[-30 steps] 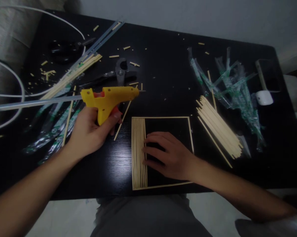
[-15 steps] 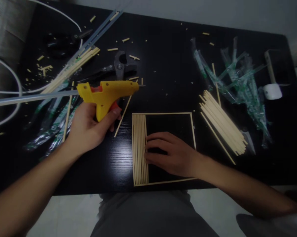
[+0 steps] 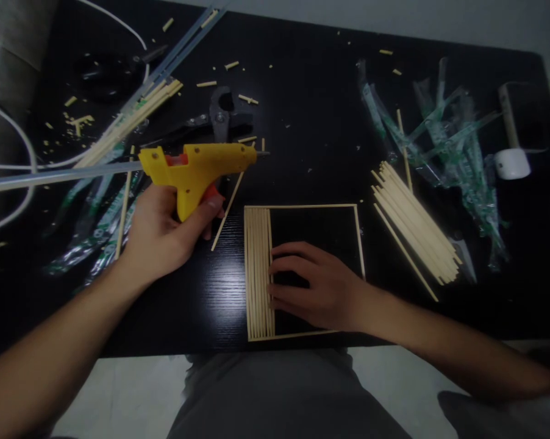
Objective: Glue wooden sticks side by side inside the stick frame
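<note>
My left hand is wrapped round the grip of a yellow glue gun with a finger by its red trigger; the nozzle points right, and a clear glue stick juts out of its back. A square frame of thin wooden sticks lies near the table's front edge, its left part filled with a row of upright sticks. My right hand lies inside the frame with fingers stretched out, the fingertips pressing against the right side of that row.
A loose pile of wooden sticks lies right of the frame, with clear green-printed wrappers behind it. Black pliers, more sticks, scissors, white cable and stick offcuts sit at the back left. A white object rests far right.
Both hands keep their hold and pose. The whole scene has slid slightly upward and the right-hand things rightward as the camera moved.
</note>
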`<action>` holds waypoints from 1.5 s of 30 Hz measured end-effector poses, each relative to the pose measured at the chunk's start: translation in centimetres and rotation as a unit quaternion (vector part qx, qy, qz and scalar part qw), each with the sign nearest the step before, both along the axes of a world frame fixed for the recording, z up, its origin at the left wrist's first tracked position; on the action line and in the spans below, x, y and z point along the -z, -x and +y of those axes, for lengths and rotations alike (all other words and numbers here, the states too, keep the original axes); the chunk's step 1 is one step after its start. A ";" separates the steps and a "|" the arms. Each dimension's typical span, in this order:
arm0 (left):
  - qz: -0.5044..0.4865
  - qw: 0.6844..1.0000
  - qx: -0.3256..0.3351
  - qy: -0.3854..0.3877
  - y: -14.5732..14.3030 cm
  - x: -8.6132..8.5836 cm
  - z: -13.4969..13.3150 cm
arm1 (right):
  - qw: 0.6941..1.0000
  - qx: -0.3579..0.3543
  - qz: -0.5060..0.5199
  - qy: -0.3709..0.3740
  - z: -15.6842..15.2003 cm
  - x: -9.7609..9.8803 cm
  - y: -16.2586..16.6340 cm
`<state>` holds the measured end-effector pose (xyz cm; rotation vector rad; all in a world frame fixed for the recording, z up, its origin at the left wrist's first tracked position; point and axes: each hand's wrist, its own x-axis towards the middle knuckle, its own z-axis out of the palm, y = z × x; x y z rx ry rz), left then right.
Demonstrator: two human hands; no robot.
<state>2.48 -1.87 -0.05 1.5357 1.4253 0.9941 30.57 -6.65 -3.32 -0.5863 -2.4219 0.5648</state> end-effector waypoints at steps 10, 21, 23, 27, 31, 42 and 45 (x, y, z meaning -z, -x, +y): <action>0.017 1.000 0.001 0.001 0.1 0.4 0.0 | 0.999 0.026 -0.012 0.045 -0.8 -1.0 0.6; 0.045 0.999 0.003 0.002 -0.2 -0.3 0.1 | 0.999 0.019 -0.004 0.035 -0.8 -0.8 0.4; 0.063 0.998 0.003 0.005 0.0 -0.2 0.0 | 0.999 0.016 -0.007 0.033 -0.8 -0.8 0.4; 0.113 0.994 -0.002 0.011 0.6 0.2 -0.2 | 0.999 0.017 -0.013 0.035 -0.9 -0.6 0.3; 0.147 0.989 0.015 -0.006 1.0 0.9 -0.4 | 0.999 0.012 -0.022 0.040 -0.9 -0.6 0.3; 0.127 0.990 0.058 0.017 0.7 1.1 -0.4 | 0.996 0.038 -0.043 0.071 -0.6 -0.6 0.2; 0.132 0.989 0.063 0.021 0.9 1.3 -0.5 | 0.996 0.034 -0.056 0.061 -0.7 -0.4 0.2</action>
